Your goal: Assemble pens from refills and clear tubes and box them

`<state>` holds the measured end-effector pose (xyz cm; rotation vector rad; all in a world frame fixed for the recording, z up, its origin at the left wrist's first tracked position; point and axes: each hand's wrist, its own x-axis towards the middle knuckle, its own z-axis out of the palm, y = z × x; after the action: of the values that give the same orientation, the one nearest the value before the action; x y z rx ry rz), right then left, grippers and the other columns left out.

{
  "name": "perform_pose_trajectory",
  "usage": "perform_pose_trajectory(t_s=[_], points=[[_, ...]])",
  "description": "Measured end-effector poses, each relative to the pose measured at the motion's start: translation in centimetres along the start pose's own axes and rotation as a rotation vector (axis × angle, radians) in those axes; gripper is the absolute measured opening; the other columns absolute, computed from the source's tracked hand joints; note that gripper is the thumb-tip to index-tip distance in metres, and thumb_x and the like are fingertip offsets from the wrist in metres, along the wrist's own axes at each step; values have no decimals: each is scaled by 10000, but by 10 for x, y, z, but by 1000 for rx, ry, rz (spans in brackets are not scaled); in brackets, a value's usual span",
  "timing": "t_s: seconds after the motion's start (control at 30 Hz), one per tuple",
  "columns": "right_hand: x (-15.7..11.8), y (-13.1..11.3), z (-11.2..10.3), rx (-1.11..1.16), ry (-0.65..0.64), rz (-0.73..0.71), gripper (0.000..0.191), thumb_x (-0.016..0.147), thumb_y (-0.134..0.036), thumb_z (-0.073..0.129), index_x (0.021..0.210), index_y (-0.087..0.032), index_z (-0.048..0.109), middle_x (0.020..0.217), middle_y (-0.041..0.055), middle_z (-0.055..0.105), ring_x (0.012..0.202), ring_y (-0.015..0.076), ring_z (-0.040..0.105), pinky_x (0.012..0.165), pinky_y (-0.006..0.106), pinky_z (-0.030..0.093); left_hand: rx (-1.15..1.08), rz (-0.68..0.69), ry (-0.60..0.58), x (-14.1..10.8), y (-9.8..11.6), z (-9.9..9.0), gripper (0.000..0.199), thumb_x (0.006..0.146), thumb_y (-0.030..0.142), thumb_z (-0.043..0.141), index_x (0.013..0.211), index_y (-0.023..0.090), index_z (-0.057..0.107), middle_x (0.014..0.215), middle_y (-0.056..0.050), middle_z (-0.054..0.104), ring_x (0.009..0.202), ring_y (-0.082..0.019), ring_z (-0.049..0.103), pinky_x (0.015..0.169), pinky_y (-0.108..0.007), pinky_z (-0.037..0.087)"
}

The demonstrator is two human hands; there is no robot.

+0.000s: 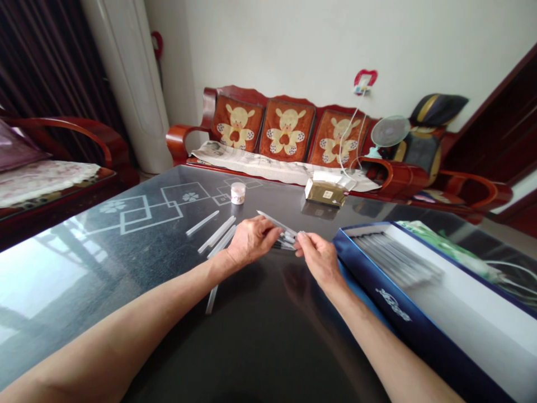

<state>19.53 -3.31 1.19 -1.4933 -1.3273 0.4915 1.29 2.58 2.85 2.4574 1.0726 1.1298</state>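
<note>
My left hand (pixel 254 238) is over the dark glossy table, with its thumb and fingers closed; what they hold is hidden. My right hand (pixel 316 256) pinches the end of a slim whitish pen between thumb and forefinger. Between the hands lie several slim pen parts (pixel 287 237), pale with some dark tips, partly covered by my fingers. One pale stick (pixel 268 216) points away beyond my left fingertips. Left of my left hand, several translucent white pen-like tubes (pixel 216 235) are on the table, one (pixel 212 300) partly under my left forearm.
A blue box (pixel 392 305) with a white inside stands at right, holding a row of slim clear sticks with dark ends (pixel 394 258). Behind my hands are a small round white container (pixel 238 193) and a tissue box (pixel 326 190). A green-and-white package (pixel 448 246) lies beyond the blue box.
</note>
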Motion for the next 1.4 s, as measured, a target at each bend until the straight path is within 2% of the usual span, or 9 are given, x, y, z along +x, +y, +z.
perform_pose_trajectory(t_s=[0.17,0.33,0.47,0.67,0.77,0.87,1.07,1.23,1.4], points=[[-11,-10,10,89,-205,32,337,836,-485,539,796,-174,661,699,40,706,553,141,632,531,240,473,-613,-513,-166,5,-6,4,436,865,526,521,729,133,652,628,-25,624,537,-109,564,489,-203,419],[-34,-20,26,-110,-331,-125,206,837,-351,566,759,-190,667,662,15,688,575,141,620,581,253,461,-1038,-588,-193,6,-1,5,179,777,296,643,877,148,642,761,-32,668,623,-100,611,556,-182,477],[-42,-20,34,-236,-290,-330,173,839,-323,596,738,-197,660,694,20,681,613,141,605,612,258,435,-1161,-575,-262,5,5,4,309,739,153,586,1047,158,612,842,-35,675,636,-94,610,568,-184,485],[-25,-8,14,-375,-189,-513,213,907,-266,484,820,-191,664,764,34,655,699,142,602,679,246,438,-512,-341,-148,2,-7,8,349,849,200,477,1171,157,606,744,1,654,549,-81,527,527,-183,417],[-7,5,-13,-658,3,-431,221,890,-230,470,889,-188,687,869,65,645,765,166,601,696,261,432,-36,-102,-124,-2,-12,9,299,926,299,445,1101,158,644,798,-43,674,717,-147,622,680,-239,477],[5,15,-36,-900,26,-271,230,822,-168,499,918,-180,707,911,86,632,776,182,602,671,269,427,227,73,-199,-8,-11,12,299,952,296,395,1030,145,640,913,-95,677,846,-200,652,748,-281,499],[9,17,-46,-1008,-82,-146,292,780,-119,498,967,-183,713,940,84,640,769,179,620,684,270,446,299,142,-278,-15,-10,16,296,964,310,370,1023,164,621,928,-82,686,880,-203,669,770,-283,516],[15,24,-48,-921,-30,-317,287,834,-135,474,1014,-139,697,1001,116,653,886,200,616,838,284,460,313,131,-302,-14,-9,15,329,970,331,361,1139,205,613,958,-74,709,875,-207,681,731,-279,514],[13,29,-41,-867,-154,-502,377,863,-120,444,1175,-203,639,1262,72,617,1112,217,541,962,340,403,320,132,-307,-15,-8,14,345,971,339,357,1163,222,619,952,-67,718,845,-202,686,694,-264,504]])
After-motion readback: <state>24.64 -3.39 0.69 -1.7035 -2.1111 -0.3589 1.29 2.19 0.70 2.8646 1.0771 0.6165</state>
